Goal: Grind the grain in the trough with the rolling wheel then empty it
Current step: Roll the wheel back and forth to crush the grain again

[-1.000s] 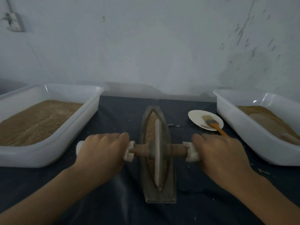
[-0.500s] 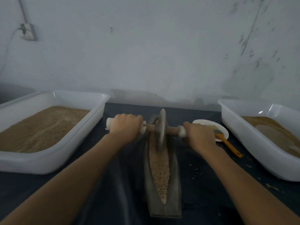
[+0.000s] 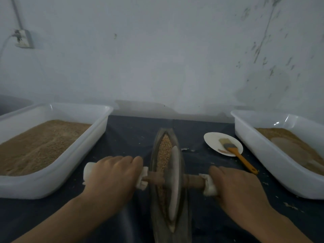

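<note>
Pulled back toward me since half a second ago, the grey stone rolling wheel [image 3: 173,186] now stands upright in the near half of the long, boat-shaped grey stone trough [image 3: 171,199], where before it sat at the far end. I see my left hand [image 3: 112,178] curled over the white-wrapped end of the brown wooden axle [image 3: 192,181], gripping it, and my right hand [image 3: 235,187] wrapped the same way round the other white-wrapped end. Tan grain [image 3: 164,148] lies in the trough's channel, showing mostly beyond the wheel. The trough rests on the dark-cloth table [image 3: 133,135], between a white plastic tub [image 3: 52,183] of tan grain on the left and a second white plastic tub [image 3: 273,163] on the right. Near the right tub, a small white plate [image 3: 213,141] carries an orange-handled brush [image 3: 235,151].
</note>
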A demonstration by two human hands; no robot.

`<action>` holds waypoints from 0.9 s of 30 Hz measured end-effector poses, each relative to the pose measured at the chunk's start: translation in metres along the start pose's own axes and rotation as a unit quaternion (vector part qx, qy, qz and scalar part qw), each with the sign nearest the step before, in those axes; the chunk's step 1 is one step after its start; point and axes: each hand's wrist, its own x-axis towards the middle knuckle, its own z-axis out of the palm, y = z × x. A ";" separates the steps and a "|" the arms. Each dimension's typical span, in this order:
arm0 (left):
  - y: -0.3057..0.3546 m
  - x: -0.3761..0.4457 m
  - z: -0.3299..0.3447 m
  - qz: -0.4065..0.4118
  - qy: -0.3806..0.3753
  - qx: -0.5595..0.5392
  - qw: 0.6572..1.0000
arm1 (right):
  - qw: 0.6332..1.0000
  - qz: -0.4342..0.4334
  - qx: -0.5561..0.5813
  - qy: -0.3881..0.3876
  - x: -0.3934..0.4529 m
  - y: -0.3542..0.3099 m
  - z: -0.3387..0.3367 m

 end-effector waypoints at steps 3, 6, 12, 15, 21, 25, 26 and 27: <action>-0.009 0.026 0.019 -0.055 -0.079 0.016 0.995 | 0.999 0.029 -0.023 -0.039 0.020 0.007 0.020; -0.024 0.055 0.044 -0.101 -0.095 -0.006 0.990 | 0.998 0.041 -0.039 -0.018 0.058 0.015 0.038; -0.039 0.100 0.065 -0.127 -0.053 0.049 0.989 | 0.993 0.107 -0.039 -0.038 0.126 0.026 0.057; -0.032 0.094 0.054 -0.106 -0.063 0.050 0.991 | 0.995 0.090 -0.019 -0.027 0.106 0.022 0.052; -0.003 0.015 0.009 -0.050 -0.038 0.009 0.998 | 0.999 0.026 0.010 0.019 0.011 0.003 0.002; 0.005 -0.009 -0.015 -0.031 -0.018 0.004 0.999 | 0.999 0.006 -0.004 0.042 -0.010 -0.001 -0.020; 0.005 -0.008 -0.011 -0.042 -0.044 0.017 0.998 | 0.999 0.007 -0.004 0.038 -0.008 0.000 -0.018; 0.003 -0.003 -0.003 -0.055 -0.056 0.020 0.997 | 0.999 0.011 -0.004 0.033 -0.004 0.000 -0.012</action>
